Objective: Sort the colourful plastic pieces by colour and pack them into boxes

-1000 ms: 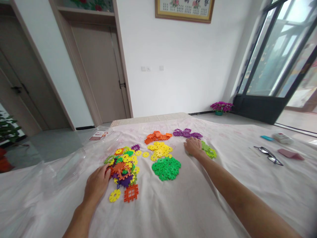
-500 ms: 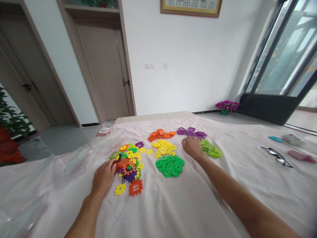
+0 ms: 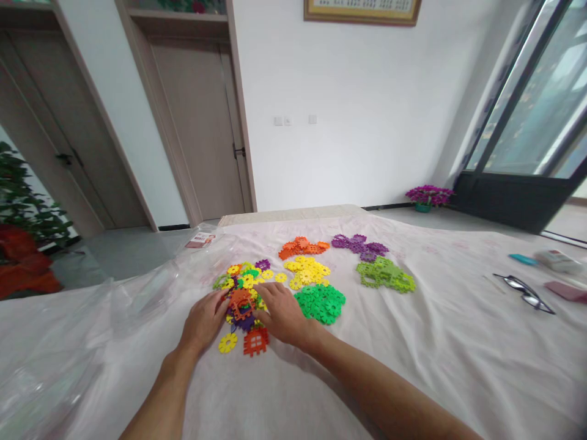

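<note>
A mixed pile of plastic interlocking pieces (image 3: pixel 248 282) in several colours lies on the cloth between my hands. My left hand (image 3: pixel 205 319) rests at its left edge, fingers stretched out against the orange square pieces (image 3: pixel 241 302). Over the pile's right side reaches my right hand (image 3: pixel 283 313), its fingers apart and its thumb near the orange squares. In front lie a yellow notched disc (image 3: pixel 228 343) and an orange window-shaped piece (image 3: pixel 255 341). Single-colour heaps stand to the right: green (image 3: pixel 321 304), yellow (image 3: pixel 306 272), orange (image 3: pixel 302 247), purple (image 3: pixel 360 245) and light green (image 3: pixel 386 274).
Clear plastic packaging (image 3: pixel 149 293) with a label (image 3: pixel 200 239) spreads over the left side of the cloth (image 3: pixel 440 342). At the right lie glasses (image 3: pixel 524 293), a blue item (image 3: pixel 523 260), a white packet (image 3: pixel 558 261) and a dark pink case (image 3: pixel 566 291).
My right hand has moved left and nearer, from the light green and purple heaps to the mixed pile. My left hand stays at the pile's left edge. The view has shifted slightly.
</note>
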`<state>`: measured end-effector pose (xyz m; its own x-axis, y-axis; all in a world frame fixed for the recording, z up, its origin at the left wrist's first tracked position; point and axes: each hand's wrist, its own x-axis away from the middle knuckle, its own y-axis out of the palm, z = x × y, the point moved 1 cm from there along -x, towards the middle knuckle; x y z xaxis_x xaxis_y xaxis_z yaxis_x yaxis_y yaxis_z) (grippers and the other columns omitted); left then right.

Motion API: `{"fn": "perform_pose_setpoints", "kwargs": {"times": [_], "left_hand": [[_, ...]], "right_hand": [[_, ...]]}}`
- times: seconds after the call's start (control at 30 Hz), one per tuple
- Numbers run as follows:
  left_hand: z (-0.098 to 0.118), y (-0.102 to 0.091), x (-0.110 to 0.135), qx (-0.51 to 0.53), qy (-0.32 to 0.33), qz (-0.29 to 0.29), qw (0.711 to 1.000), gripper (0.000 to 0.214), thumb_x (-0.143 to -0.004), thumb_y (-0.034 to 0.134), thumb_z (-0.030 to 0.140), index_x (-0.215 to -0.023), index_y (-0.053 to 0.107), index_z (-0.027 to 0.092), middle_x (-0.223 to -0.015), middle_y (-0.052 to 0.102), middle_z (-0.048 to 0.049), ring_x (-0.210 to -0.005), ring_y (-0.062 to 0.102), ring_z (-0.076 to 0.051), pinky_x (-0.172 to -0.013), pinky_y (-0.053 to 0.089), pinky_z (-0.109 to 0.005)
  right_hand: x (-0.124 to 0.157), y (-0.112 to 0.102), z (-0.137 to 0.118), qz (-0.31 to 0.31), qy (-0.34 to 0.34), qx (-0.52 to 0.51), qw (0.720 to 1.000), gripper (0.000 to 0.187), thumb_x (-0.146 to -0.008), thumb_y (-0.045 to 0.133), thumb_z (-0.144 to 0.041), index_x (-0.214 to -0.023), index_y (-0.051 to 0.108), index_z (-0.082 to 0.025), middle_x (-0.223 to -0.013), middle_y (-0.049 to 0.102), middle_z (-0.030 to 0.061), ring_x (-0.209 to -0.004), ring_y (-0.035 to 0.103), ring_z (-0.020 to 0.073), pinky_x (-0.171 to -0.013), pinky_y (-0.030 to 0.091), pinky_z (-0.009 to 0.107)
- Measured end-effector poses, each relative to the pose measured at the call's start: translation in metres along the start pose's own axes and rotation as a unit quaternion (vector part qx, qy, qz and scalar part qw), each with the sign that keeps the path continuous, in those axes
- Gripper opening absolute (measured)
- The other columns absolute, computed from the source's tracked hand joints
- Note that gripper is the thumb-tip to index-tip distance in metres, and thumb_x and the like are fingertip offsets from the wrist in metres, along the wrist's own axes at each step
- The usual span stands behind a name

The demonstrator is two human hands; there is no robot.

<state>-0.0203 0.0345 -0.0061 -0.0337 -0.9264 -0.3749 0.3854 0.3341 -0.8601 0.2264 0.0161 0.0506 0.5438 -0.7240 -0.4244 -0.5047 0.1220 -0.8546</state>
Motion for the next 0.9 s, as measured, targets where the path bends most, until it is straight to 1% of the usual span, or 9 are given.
{"fn": "perform_pose_setpoints", "kwargs": {"times": [0.07,0.27,0.47,0.53,0.6,0.67,0.73,0.83,0.9], "left_hand": [[0.000,0.001,0.000,0.010,0.017,-0.005,1.000,0.046,-0.096,0.037,0.046,-0.125,0.062,0.022,-0.130,0.063,-0.0070,-0.121,0.057,-0.022,-0.107,0.041,-0.038],[0.000,0.003,-0.002,0.021,0.029,-0.007,0.999,0.045,-0.095,0.039,0.045,-0.124,0.062,0.021,-0.130,0.063,-0.0079,-0.120,0.058,-0.022,-0.107,0.041,-0.038],[-0.002,0.004,-0.001,0.025,0.027,-0.002,0.999,0.044,-0.094,0.041,0.045,-0.125,0.062,0.022,-0.129,0.064,-0.0080,-0.119,0.059,-0.022,-0.106,0.042,-0.039],[-0.002,0.004,-0.001,0.031,0.026,0.004,0.999,0.042,-0.093,0.043,0.044,-0.125,0.063,0.023,-0.128,0.065,-0.0073,-0.118,0.060,-0.022,-0.105,0.043,-0.039],[-0.001,0.003,-0.001,0.036,0.023,0.008,0.999,0.041,-0.092,0.045,0.042,-0.124,0.063,0.024,-0.127,0.065,-0.0069,-0.117,0.060,-0.022,-0.103,0.044,-0.038],[-0.001,0.003,-0.001,0.034,0.021,0.009,0.999,0.040,-0.093,0.045,0.041,-0.124,0.063,0.024,-0.127,0.066,-0.0069,-0.116,0.060,-0.022,-0.104,0.044,-0.038],[-0.001,0.004,-0.002,0.028,0.020,0.009,0.999,0.040,-0.093,0.044,0.039,-0.125,0.063,0.023,-0.128,0.065,-0.0074,-0.117,0.060,-0.022,-0.105,0.043,-0.038],[-0.003,0.005,-0.002,0.026,0.023,0.008,0.999,0.040,-0.093,0.044,0.037,-0.125,0.063,0.022,-0.128,0.065,-0.0080,-0.118,0.060,-0.021,-0.105,0.043,-0.037],[-0.003,0.005,-0.002,0.027,0.023,0.006,0.999,0.040,-0.093,0.044,0.037,-0.125,0.063,0.022,-0.128,0.065,-0.0079,-0.117,0.060,-0.022,-0.104,0.043,-0.037]], "right_hand": [[-0.005,0.010,-0.007,0.006,-0.022,-0.003,1.000,0.058,-0.087,0.063,-0.039,-0.139,0.045,-0.020,-0.138,0.053,0.0100,-0.125,0.045,0.0260,-0.105,0.036,0.040],[-0.008,0.028,-0.007,-0.006,-0.065,-0.029,0.997,0.041,-0.086,0.067,-0.033,-0.124,0.056,-0.024,-0.125,0.061,0.0052,-0.113,0.052,0.0217,-0.099,0.039,0.034],[-0.001,0.023,0.002,0.023,0.017,-0.053,0.998,0.063,-0.077,0.075,-0.035,-0.135,0.050,-0.026,-0.121,0.058,0.0073,-0.104,0.056,0.0225,-0.088,0.045,0.033],[-0.002,0.019,0.010,0.034,0.060,-0.091,0.993,0.059,-0.076,0.073,-0.029,-0.132,0.054,-0.026,-0.117,0.060,0.0061,-0.099,0.059,0.0203,-0.082,0.047,0.030],[-0.006,0.014,0.023,0.051,0.099,-0.137,0.984,0.043,-0.077,0.069,-0.023,-0.120,0.063,-0.024,-0.108,0.065,0.0042,-0.093,0.061,0.0181,-0.080,0.047,0.028],[-0.011,0.008,0.039,0.073,0.141,-0.181,0.970,0.028,-0.079,0.063,-0.019,-0.107,0.069,-0.022,-0.095,0.068,0.0025,-0.085,0.062,0.0163,-0.078,0.048,0.027],[-0.016,0.003,0.059,0.092,0.197,-0.227,0.949,0.025,-0.080,0.058,-0.019,-0.103,0.070,-0.020,-0.083,0.068,0.0013,-0.071,0.062,0.0139,-0.070,0.049,0.026],[-0.027,-0.007,0.088,0.111,0.281,-0.318,0.899,0.033,-0.082,0.054,-0.022,-0.112,0.065,-0.017,-0.067,0.061,-0.0016,-0.053,0.057,0.0116,-0.054,0.049,0.024],[-0.037,-0.016,0.106,0.136,0.315,-0.383,0.857,0.040,-0.082,0.053,-0.024,-0.120,0.059,-0.014,-0.061,0.057,-0.0032,-0.051,0.057,0.0121,-0.051,0.051,0.024]]}}
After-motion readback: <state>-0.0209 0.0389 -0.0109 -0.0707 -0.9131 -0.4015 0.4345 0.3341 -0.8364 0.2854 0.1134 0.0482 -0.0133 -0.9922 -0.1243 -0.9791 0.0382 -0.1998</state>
